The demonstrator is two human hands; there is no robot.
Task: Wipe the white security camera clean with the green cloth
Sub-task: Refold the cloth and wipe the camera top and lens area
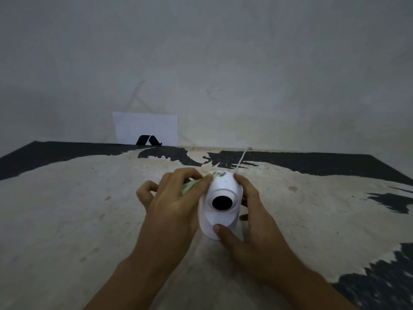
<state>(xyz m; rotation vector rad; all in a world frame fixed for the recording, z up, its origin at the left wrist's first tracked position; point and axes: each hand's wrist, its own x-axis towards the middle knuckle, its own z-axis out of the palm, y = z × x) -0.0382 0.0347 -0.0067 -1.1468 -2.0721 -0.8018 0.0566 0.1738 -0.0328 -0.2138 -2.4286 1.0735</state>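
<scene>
The white security camera [220,217] stands upright on the worn table [67,209], its round black lens facing me. My right hand [250,224] grips its base and right side, thumb on the front of the base. My left hand [172,204] presses the green cloth [194,185] against the camera's upper left side and top; most of the cloth is bunched under my fingers. A thin white cable [242,158] runs from the back of the camera toward the wall.
A white sheet of paper with a black logo [146,129] leans against the grey wall at the table's far edge. The tabletop is black with large peeled pale patches; its right edge falls away near the lower right.
</scene>
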